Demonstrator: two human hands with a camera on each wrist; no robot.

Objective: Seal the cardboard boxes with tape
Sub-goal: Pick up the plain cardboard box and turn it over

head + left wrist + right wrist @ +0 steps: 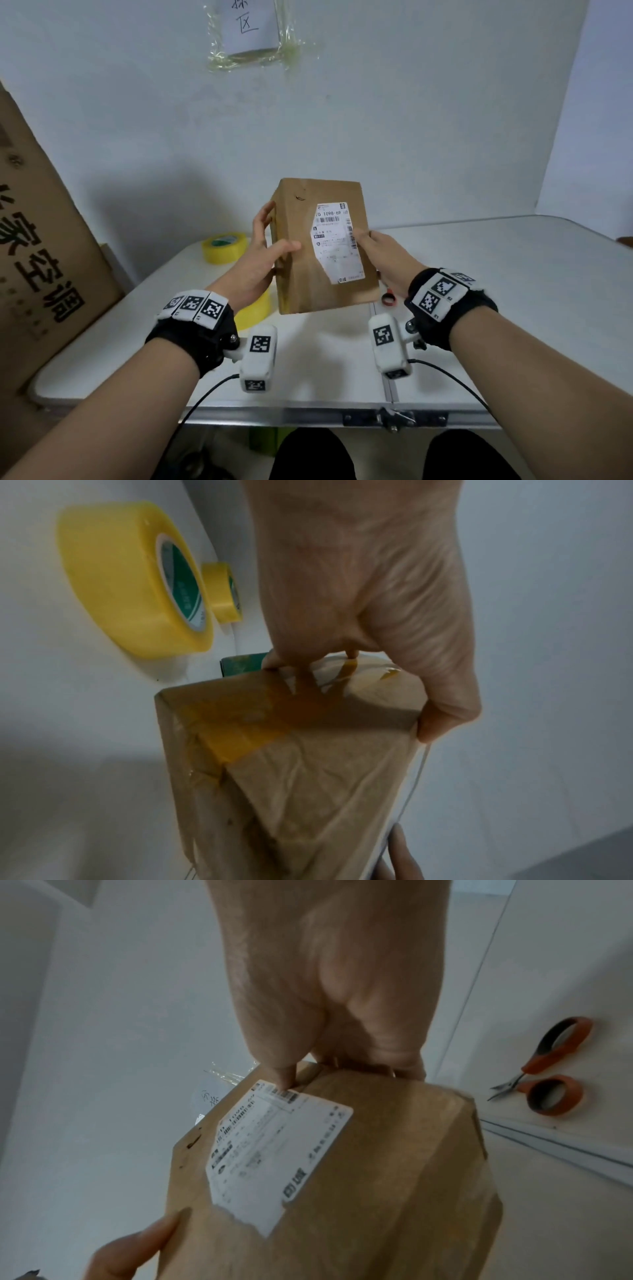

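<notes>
A brown cardboard box (301, 246) with a torn white shipping label (337, 240) is held up above the table between both hands. My left hand (263, 246) grips its left side, thumb across the front and fingers round the edge. My right hand (380, 253) grips its right side, thumb on the label's edge. In the left wrist view, yellowish tape (246, 723) runs over the box's (308, 777) crumpled side. A large yellow tape roll (133, 588) lies close under my left hand (369, 601); a smaller roll (224, 247) sits farther back. The right wrist view shows the box (377, 1191) and my right hand (325, 988).
Orange-handled scissors (548, 1066) lie on the white folding table (513, 291) to the right of the box, partly hidden in the head view. A big printed carton (41, 246) leans at the table's left. A taped paper sign (251, 31) hangs on the wall behind.
</notes>
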